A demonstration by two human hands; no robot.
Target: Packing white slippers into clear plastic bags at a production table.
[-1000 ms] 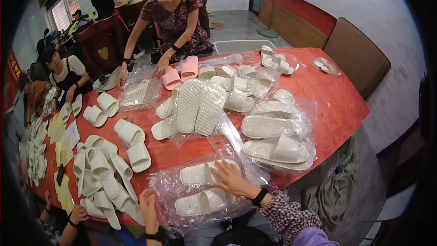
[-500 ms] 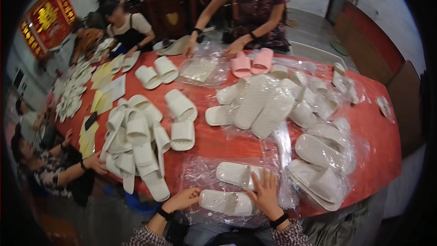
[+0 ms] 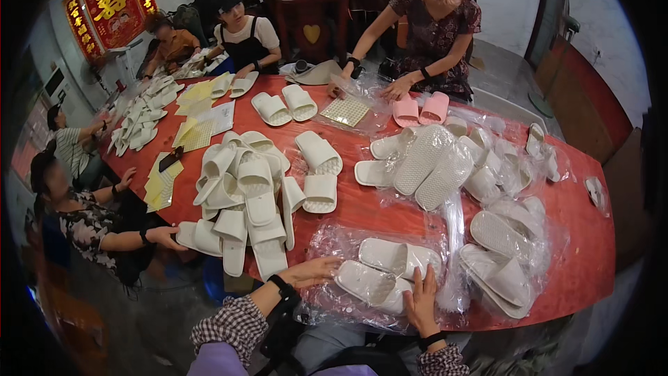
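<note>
A pair of white slippers, the far one [image 3: 379, 253] and the near one [image 3: 367, 284], lies side by side on a clear plastic bag [image 3: 323, 240] at the table's near edge. The left ends of the pair are close to the fingertips of my left hand [image 3: 314, 273], whose fingers stretch out flat with nothing in them. My right hand [image 3: 422, 301] rests against the strap ends of both slippers, fingers spread upward. Left of the pair is a heap of loose white slippers [image 3: 240, 181]. Bagged white slippers [image 3: 497, 275] lie just to the right.
Across the red table [image 3: 348, 219], a co-worker handles a plastic bag [image 3: 372, 90] beside pink slippers [image 3: 421, 109]. Another co-worker's hand [image 3: 165, 237] holds a slipper at the heap's left edge. Yellow sheets [image 3: 195, 132] and a dark phone [image 3: 171, 159] lie farther left.
The view has swung left. My left fingers have straightened at the slippers' left ends, and the pair lies more slanted. The co-worker on the left has taken hold of a slipper.
</note>
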